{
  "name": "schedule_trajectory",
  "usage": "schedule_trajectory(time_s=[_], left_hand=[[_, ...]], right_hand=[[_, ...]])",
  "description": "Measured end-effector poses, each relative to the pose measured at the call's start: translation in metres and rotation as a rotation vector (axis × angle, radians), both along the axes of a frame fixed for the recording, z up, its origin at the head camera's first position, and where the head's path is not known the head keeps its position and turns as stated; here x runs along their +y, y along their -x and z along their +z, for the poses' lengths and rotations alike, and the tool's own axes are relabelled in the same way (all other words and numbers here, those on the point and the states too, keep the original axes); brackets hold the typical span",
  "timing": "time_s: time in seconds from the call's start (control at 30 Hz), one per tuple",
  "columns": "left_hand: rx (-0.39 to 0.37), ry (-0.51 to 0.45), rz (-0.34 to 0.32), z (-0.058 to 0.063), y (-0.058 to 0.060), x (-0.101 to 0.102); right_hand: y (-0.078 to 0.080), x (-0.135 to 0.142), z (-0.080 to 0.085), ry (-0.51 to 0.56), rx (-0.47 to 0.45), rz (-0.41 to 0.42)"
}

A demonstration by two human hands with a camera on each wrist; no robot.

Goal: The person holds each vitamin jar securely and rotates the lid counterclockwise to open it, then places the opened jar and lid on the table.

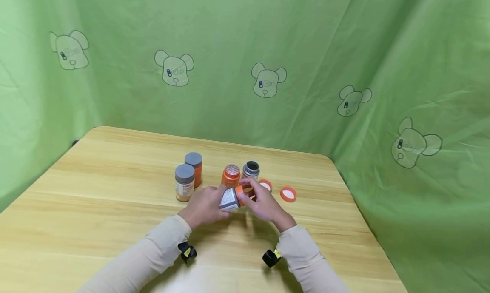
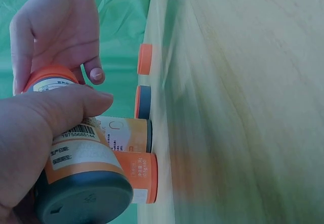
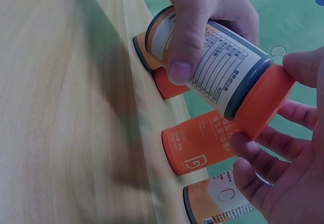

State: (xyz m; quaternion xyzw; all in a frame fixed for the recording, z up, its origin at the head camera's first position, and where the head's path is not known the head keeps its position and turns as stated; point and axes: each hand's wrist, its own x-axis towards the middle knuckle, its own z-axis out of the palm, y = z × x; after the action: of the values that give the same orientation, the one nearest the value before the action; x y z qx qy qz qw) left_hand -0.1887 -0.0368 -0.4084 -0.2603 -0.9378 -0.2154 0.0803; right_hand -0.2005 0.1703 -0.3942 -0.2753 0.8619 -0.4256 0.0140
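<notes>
My left hand [image 1: 206,206] grips the body of a white-and-orange bottle [image 3: 217,62] with a grey base and a printed label. The bottle is tilted, its orange cap [image 3: 263,102] toward my right hand [image 1: 264,201]. Thumb and fingers of that hand pinch the cap by its rim. Just behind stand an uncapped orange bottle [image 1: 231,181] with a foil-like top and an uncapped bottle [image 1: 251,169] with a dark mouth. Whether the held cap is loose on its bottle cannot be seen.
Two grey-capped bottles, one white-labelled [image 1: 185,186] and one orange [image 1: 197,174], stand left of the hands. An orange cap [image 1: 288,194] lies inside up at the right; another cap [image 1: 265,184] lies nearer the bottles. A green curtain [image 1: 229,38] surrounds the wooden table [image 1: 126,169].
</notes>
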Motion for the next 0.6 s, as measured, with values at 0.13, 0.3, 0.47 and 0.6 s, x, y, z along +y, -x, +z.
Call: schedule_trajectory(time_s=[0.13,0.3,0.47,0.6], left_hand=[[-0.001,-0.002,0.002,-0.0004,0.0006,-0.0005],[-0.019,0.002,-0.005,0.0000,0.0019,0.0000],[-0.026,0.004,0.003,0.0005,0.0025,0.0005],[-0.027,0.012,0.009,0.0002,0.0022,-0.0001]], right_hand=[[-0.0001,0.0000,0.0011,0.005,-0.001,0.013],[0.0016,0.0001,0.0010,0.003,-0.001,-0.019],[0.0024,-0.0005,0.0009,-0.005,-0.004,-0.051],[0.0036,-0.0007,-0.0013,-0.008,-0.016,-0.043]])
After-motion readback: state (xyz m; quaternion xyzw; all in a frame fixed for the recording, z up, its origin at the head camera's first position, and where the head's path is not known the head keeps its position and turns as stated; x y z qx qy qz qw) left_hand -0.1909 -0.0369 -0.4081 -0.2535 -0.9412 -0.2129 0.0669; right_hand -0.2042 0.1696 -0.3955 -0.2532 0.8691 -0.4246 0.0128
